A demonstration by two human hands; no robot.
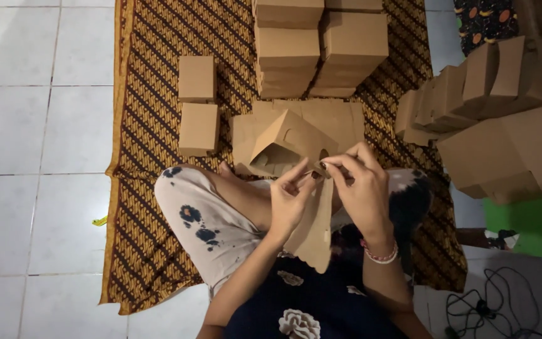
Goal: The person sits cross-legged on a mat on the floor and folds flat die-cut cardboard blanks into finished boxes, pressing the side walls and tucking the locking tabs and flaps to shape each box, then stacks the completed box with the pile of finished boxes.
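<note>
two hands meet at one flat brown cardboard box blank (313, 229), held upright over the lap of a person seated cross-legged on a patterned brown mat (158, 37). left hand (291, 202) pinches the blank's top edge from the left; right hand (366, 191) grips the same top edge, fingertips (334, 166) curled over a small tab. both hands grasping, neither loose. the blank hangs down between the wrists, unfolded, lower end near the dark shirt.

just beyond the hands, a half-formed box (283, 147) lies tilted and open on a stack of flat blanks (340, 116). two finished small boxes (197, 103) sit apart at left on the mat. tall stacks of finished boxes (318, 47) stand farther off; another heap of boxes (497, 119) lies off the mat at right. tangled black cable (490, 304) on the tiled floor (14, 125).

judgement: folding stage, early, with the first crease or tab at the top edge being worked. next move likely calls for firm thumb pressure along the score line while the other hand steadies the sheet.
</note>
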